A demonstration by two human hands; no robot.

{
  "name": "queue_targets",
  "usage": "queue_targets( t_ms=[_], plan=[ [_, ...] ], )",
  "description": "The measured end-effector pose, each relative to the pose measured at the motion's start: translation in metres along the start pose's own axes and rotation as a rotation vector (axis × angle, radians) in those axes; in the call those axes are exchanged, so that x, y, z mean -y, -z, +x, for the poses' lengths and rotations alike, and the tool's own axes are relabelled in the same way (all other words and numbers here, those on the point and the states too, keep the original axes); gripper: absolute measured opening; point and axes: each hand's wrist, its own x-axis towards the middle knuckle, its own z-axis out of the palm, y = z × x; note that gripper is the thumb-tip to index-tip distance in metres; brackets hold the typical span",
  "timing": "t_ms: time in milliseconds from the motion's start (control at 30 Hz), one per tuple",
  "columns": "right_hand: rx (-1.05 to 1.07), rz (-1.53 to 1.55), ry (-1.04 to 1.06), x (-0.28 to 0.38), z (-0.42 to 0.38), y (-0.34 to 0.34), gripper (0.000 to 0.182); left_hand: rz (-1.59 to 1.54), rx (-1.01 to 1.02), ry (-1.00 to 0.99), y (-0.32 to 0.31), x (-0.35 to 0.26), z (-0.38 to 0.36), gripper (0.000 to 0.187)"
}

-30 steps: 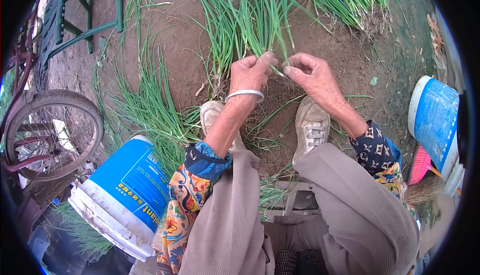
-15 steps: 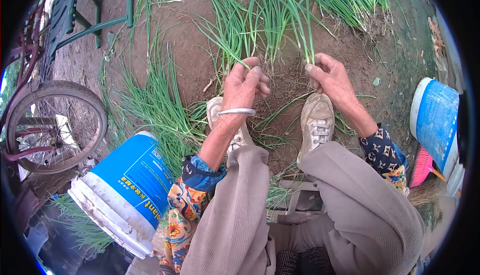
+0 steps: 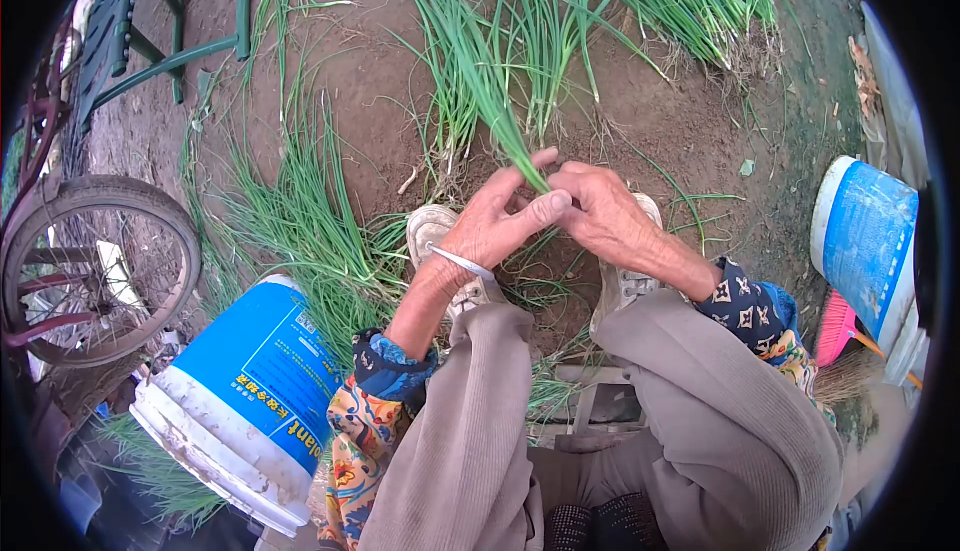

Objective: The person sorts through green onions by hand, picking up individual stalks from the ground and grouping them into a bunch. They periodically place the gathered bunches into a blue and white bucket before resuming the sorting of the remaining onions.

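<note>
Green onions [image 3: 508,136] slant up and away from between my two hands, which meet above my shoes. My left hand [image 3: 488,226], with a pale bangle at the wrist, is closed around their lower stalks. My right hand [image 3: 618,219] is closed against the left thumb at the lower end of the same stalks; the fingers hide the roots. Just beyond lie small bunches of green onions [image 3: 548,76] with thin roots on the soil. A larger bunch of green onions [image 3: 690,1] lies at the upper right, roots toward the right.
Loose green onions [image 3: 300,201] are strewn on the left. A blue and white bucket [image 3: 250,381] stands by my left leg, another bucket [image 3: 868,241] at the right near a pink broom [image 3: 835,329]. A bicycle wheel [image 3: 100,261] and a green chair [image 3: 165,31] flank the left side.
My right hand has moved left and down to meet my left hand. The held green onions now rise from between both hands, where the hands were apart before.
</note>
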Motion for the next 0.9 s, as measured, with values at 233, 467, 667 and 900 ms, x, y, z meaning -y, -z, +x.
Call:
queue_targets(
  t_ms=[233, 467, 667, 900],
  plan=[
    [-0.320, -0.156, -0.297, -0.005, 0.042, 0.049, 0.033, -0.509, -0.409, -0.034, 0.005, 0.011, 0.013, 0.039],
    [-0.446, -0.296, -0.318, -0.053, 0.064, 0.068, 0.028, -0.426, -0.510, 0.033, 0.016, 0.014, 0.005, 0.036],
    [-0.409, -0.071, -0.094, 0.000, 0.051, 0.032, 0.016, -0.417, -0.427, -0.056, 0.008, 0.008, 0.012, 0.046],
    [-0.257, 0.100, -0.108, 0.031, 0.048, -0.002, 0.020, -0.534, -0.406, -0.100, 0.001, -0.001, 0.017, 0.049]
  ],
)
